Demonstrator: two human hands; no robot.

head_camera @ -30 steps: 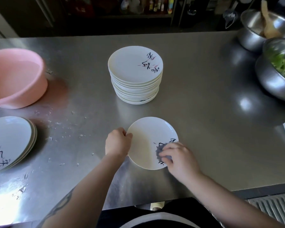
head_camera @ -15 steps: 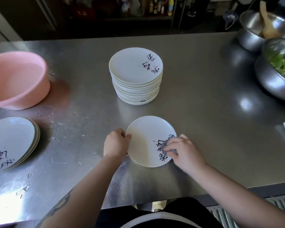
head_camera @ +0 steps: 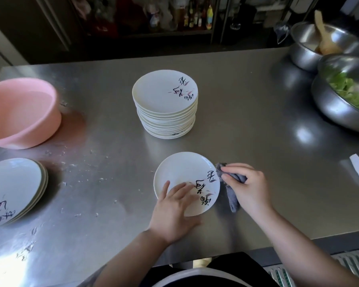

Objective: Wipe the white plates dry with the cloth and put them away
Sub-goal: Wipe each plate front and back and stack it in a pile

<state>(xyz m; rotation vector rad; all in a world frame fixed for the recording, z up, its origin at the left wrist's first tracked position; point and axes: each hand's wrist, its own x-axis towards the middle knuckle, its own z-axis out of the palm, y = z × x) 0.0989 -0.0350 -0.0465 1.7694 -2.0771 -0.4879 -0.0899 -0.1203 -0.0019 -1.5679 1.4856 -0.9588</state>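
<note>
On the counter [head_camera: 247, 112] near its front edge lies the plate [head_camera: 180, 172], left hand [head_camera: 174, 210] flat on it, fingers spread; right hand [head_camera: 247, 187] grips the cloth [head_camera: 232, 189] beside its rim. Wiping looks finished; next, probably, lifting it onto the stack [head_camera: 166, 104].

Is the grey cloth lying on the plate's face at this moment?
No, the grey cloth is gripped in the right hand just off the single plate's right rim, over the steel counter.
</note>
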